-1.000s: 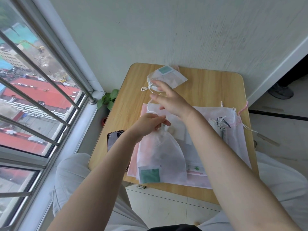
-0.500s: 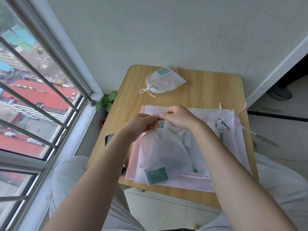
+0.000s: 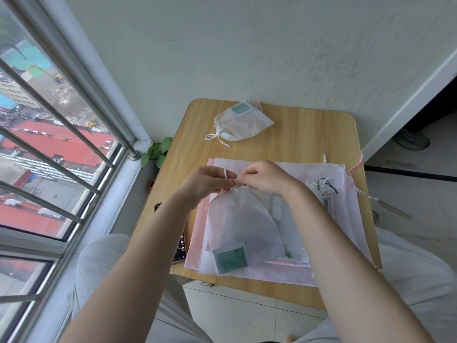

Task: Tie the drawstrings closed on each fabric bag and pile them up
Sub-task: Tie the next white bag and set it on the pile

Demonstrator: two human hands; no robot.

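One small wooden desk [image 3: 296,134] stands against the wall, window on its left side. Stack of flat pink and white bags [image 3: 346,219] covers the desk's near half, reaching from the left-centre to the right edge; loose strings trail off the right edge. White bag [image 3: 242,224] with a green label lies on top of the stack, toward its left side, mouth gathered and pointing to the far edge. Tied bag [image 3: 243,125] sits alone near the far left corner, well apart from the stack, its cords knotted. Phone [image 3: 180,248] lies at the left edge, partly under the stack and an arm. Left hand [image 3: 207,181]: fingers curled, pinching the white drawstring [image 3: 225,172] at the gathered mouth. Right hand [image 3: 264,178]: fingers curled at the same mouth, touching the left hand's fingertips; appears to pinch the cord too.
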